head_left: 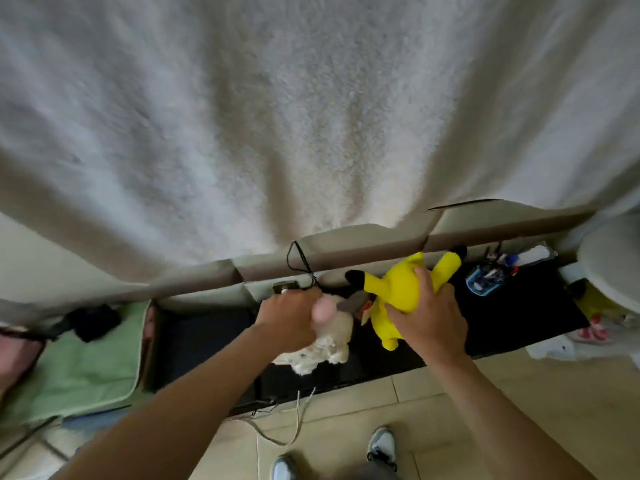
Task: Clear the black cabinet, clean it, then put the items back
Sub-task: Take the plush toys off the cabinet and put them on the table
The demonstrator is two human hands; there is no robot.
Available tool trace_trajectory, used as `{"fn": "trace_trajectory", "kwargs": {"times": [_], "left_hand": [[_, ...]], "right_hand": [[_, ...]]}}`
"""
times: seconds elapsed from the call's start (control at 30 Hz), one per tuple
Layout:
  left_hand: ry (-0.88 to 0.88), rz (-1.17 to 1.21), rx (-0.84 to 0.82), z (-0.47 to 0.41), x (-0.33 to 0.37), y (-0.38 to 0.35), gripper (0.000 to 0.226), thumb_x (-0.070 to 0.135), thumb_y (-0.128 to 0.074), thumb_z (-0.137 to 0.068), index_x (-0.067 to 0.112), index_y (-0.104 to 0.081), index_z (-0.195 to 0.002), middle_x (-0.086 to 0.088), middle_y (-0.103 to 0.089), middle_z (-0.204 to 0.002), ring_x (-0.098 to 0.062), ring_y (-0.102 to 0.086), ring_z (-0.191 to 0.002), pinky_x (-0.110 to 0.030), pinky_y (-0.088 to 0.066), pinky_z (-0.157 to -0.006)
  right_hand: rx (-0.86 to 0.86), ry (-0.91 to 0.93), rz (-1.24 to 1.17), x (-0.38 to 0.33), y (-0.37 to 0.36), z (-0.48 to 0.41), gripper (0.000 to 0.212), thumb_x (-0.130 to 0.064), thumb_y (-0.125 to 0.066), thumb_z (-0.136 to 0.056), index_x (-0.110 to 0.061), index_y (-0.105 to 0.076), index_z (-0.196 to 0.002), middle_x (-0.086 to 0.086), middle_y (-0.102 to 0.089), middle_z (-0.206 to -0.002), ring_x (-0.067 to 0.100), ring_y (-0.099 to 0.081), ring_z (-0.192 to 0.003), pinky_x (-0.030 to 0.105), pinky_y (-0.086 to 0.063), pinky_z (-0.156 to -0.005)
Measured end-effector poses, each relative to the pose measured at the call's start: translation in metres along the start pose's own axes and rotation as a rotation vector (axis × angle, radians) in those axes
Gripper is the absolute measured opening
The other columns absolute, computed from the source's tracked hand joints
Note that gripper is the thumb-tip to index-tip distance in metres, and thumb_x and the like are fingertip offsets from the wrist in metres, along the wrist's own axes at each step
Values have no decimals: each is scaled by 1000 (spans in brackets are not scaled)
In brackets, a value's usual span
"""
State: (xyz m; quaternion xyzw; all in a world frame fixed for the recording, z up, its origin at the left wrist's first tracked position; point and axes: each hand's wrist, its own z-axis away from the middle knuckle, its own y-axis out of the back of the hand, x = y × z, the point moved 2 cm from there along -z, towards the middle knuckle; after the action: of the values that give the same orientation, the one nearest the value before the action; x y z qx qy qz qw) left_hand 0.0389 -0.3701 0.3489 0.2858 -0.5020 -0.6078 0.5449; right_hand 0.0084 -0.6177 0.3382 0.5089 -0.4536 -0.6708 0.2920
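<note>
The low black cabinet [519,317] runs along the wall below a white curtain. My right hand [429,313] grips a yellow plush toy [398,285] with black-tipped ears over the cabinet's middle. My left hand [287,317] holds a fluffy white plush toy [329,348] with a pink part, just left of the yellow one. A blue pen holder [485,277] with pens stands on the cabinet's right part.
A green cushion [79,362] with a black item lies at the left. A white round object [609,261] and small toys crowd the right end. Cables [298,424] hang down onto the tiled floor by my shoes [382,445]. The curtain [311,116] hangs behind.
</note>
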Motion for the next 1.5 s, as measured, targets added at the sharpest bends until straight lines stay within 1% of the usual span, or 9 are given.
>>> {"fn": "trace_trajectory", "kwargs": {"times": [0.23,0.47,0.6,0.77,0.9,1.03,1.17,1.33,1.5], "left_hand": [[172,88,95,81,-75,43,55,37,-75,-73,36,-49,-121,8,-62,-109,-23,-62,-102,-33,-41,-72],[358,127,149,159,-126,56,54,37,-75,-67,35,-50,-115,5,-61,-104,-26,-61,-97,-39,-52,-78],[454,176,219,213,-173,59,53,37,-75,-65,37,-52,-113,6,-61,-100,-23,-59,-89,-34,-46,-67],[573,222,276,301,-259,52,46,37,-71,-67,38,-49,-107,8,-59,-92,-23,-59,-85,-36,-50,-65],[652,242,352,386,-349,36,41,40,-70,-67,39,-48,-102,10,-56,-90,-21,-59,-84,-33,-45,-59],[734,239,412,473,-434,21,50,44,-70,-66,40,-49,-111,6,-59,-101,-24,-61,-92,-38,-54,-69],[835,300,372,550,-510,9,59,42,-74,-73,37,-50,-126,5,-61,-102,-23,-62,-93,-38,-55,-76],[931,320,344,591,-579,-7,47,44,-76,-70,40,-51,-109,8,-61,-92,-17,-58,-84,-34,-54,-71],[942,324,293,602,-624,-19,39,43,-72,-73,38,-49,-104,11,-57,-87,-14,-56,-81,-28,-43,-63]], "right_hand": [[-18,209,-21,-96,-2,33,92,-63,-71,-76,-38,-23,-151,16,-46,-123,41,-57,-107,42,-50,-67],[-109,397,-26,-171,-21,77,91,-63,-70,-76,-39,-23,-149,16,-49,-121,41,-58,-103,40,-48,-63],[-152,480,-29,-226,-36,105,94,-65,-70,-75,-39,-20,-150,18,-50,-122,43,-59,-106,44,-51,-68],[-191,603,-12,-319,-68,164,95,-65,-70,-76,-39,-18,-151,16,-50,-120,41,-56,-110,41,-46,-69],[-223,713,6,-404,-116,233,94,-64,-72,-76,-37,-20,-150,18,-50,-123,42,-57,-108,42,-48,-67],[-258,779,1,-480,-170,307,94,-61,-75,-75,-33,-25,-150,19,-50,-122,41,-58,-105,37,-42,-62],[-322,808,-18,-548,-218,377,93,-61,-75,-73,-34,-27,-148,20,-48,-127,42,-57,-106,38,-45,-61],[-378,857,0,-608,-259,421,92,-64,-74,-73,-34,-29,-148,18,-51,-117,39,-58,-97,34,-41,-59],[-415,854,5,-654,-299,428,91,-64,-74,-72,-34,-30,-145,17,-51,-118,39,-60,-96,35,-46,-59]]}}
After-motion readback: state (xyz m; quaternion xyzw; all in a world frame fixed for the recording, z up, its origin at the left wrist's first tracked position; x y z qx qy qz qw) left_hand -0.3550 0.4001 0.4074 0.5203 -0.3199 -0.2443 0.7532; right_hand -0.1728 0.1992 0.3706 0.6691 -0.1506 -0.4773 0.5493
